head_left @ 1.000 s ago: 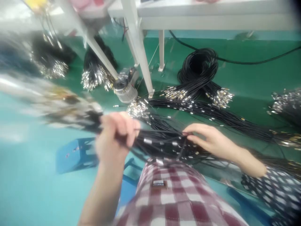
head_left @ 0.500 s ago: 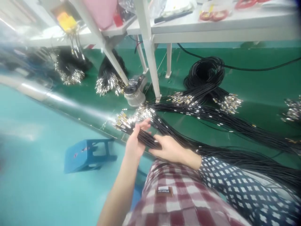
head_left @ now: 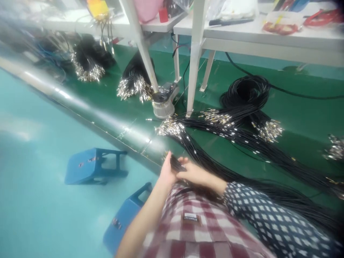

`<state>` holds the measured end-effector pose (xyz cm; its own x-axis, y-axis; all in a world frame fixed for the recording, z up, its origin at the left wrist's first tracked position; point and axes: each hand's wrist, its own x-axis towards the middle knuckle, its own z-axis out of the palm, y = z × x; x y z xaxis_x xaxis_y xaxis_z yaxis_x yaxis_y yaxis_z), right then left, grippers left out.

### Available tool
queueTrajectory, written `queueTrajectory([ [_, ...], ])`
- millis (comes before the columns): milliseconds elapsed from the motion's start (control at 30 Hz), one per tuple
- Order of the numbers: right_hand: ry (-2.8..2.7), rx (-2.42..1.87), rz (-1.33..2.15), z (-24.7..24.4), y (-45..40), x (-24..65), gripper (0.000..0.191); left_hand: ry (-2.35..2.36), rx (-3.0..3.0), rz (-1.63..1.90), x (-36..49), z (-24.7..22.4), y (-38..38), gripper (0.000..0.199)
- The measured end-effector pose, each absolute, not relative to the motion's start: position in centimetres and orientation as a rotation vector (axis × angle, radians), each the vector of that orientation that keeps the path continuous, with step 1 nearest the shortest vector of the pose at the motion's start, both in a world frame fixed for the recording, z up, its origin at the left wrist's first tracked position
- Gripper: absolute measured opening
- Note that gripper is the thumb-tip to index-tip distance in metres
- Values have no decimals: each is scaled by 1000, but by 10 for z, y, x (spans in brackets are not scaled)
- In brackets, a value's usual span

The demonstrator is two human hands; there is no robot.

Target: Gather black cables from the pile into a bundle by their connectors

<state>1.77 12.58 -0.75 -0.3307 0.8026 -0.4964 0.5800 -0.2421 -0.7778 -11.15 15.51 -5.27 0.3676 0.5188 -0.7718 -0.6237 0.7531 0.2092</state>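
Close in front of the checked apron (head_left: 204,229), my left hand (head_left: 169,170) and my right hand (head_left: 193,172) both grip a bundle of black cables (head_left: 176,164). The left is wrapped around it near the ends; the right closes on it just beside, and the two hands nearly touch. Most of the bundle is hidden by the hands. Beyond them on the green surface lies a long run of black cables (head_left: 204,154), its shiny metal connectors (head_left: 172,127) fanned out. A second long run (head_left: 258,143) stretches behind it to the right.
A coiled cable bundle (head_left: 244,93) lies under the white workbench (head_left: 255,41). Two more cable bundles (head_left: 135,80) (head_left: 90,62) lie at the left. A grey round device (head_left: 163,105) stands by the bench leg (head_left: 195,71). Blue stools (head_left: 83,166) stand on the lower floor (head_left: 34,200).
Both hands have drawn the cable bundle back toward my body, away from the fanned connectors. The view has shifted left, and a second blue stool shows more fully.
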Motion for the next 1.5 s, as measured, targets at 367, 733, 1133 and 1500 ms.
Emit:
queueTrajectory([
  [367,-1793,-1553,1774,-20,120,16,22,970,-216,803,-132,-58,150,29],
  [733,-1896,-1820,1022,-17,111,14,19,929,-152,883,-129,-44,150,37],
  [1133,-2285,-1902,898,-17,101,54,18,861,-14,940,-118,-28,150,38],
  [1500,-1989,-2050,1205,-48,156,120,22,603,245,846,-103,17,136,47],
])
